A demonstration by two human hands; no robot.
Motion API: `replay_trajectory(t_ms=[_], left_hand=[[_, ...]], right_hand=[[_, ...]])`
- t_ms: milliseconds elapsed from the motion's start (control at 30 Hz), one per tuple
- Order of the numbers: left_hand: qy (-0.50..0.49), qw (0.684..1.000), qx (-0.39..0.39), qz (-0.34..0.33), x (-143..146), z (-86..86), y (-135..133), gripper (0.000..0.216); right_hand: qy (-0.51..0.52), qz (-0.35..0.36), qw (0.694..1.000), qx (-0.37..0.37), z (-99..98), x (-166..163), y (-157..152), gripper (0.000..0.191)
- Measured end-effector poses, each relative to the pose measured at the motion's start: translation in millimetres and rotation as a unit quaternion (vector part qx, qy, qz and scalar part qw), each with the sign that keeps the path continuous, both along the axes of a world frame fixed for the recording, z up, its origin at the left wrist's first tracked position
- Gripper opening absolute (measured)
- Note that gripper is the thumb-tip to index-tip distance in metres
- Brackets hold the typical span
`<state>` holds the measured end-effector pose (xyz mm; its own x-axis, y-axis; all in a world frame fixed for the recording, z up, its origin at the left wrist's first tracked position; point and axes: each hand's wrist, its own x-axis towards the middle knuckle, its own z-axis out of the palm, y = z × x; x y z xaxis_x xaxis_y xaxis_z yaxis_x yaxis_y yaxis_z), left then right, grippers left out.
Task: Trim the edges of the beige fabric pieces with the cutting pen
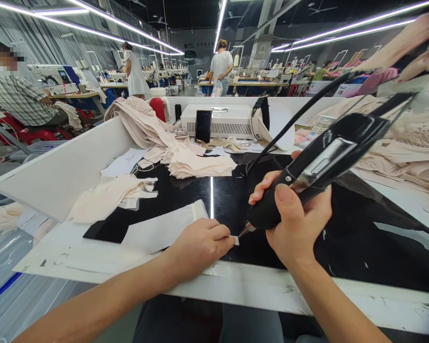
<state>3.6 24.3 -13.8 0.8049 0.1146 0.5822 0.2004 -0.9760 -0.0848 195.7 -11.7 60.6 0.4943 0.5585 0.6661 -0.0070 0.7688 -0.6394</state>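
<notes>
In my right hand (pixel 296 219) is a black handheld ultrasonic cutter (pixel 329 159), fingers wrapped round its body. The cutter slants down to the left, its pointed metal tip (pixel 247 229) just by the end of a small white fabric strip (pixel 237 240). My left hand (pixel 203 245) is closed, pinching that strip low over the glossy black table surface (pixel 250 190). A white fabric panel (pixel 160 228) lies flat beside and partly behind my left hand. Whether strip and panel are one piece is hidden by my fingers.
Beige fabric pieces (pixel 202 162) lie stacked behind, with more cut pieces (pixel 103 197) at the left. A white vented box (pixel 229 119) and a phone (pixel 203 126) stand at the back. Beige lace fabric (pixel 407 143) fills the right side. A co-worker's arm (pixel 400 50) reaches in top right.
</notes>
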Motion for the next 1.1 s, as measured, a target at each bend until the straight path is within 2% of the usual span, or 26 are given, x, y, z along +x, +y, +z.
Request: replay_trajectory(t_ms=[467, 667, 833, 1100], left_hand=[[-0.006, 1.0, -0.001, 0.002, -0.2, -2.0, -0.6, 0.028], [-0.004, 1.0, -0.004, 0.003, 3.0, 1.4, -1.5, 0.038], [0.03, 0.999, -0.01, 0.007, 1.8, 4.5, -2.1, 0.033], [0.028, 0.999, -0.025, 0.01, -0.2, 5.6, -2.0, 0.034]], right_hand=[[-0.003, -0.005, 1.0, -0.002, -0.6, -1.6, 2.8, 0.039], [-0.015, -0.024, 0.999, -0.02, -2.3, -1.6, -0.7, 0.039], [-0.029, -0.041, 0.998, -0.042, -1.8, -2.2, -3.5, 0.039], [-0.006, -0.033, 0.999, -0.035, -2.0, -3.9, -11.5, 0.04]])
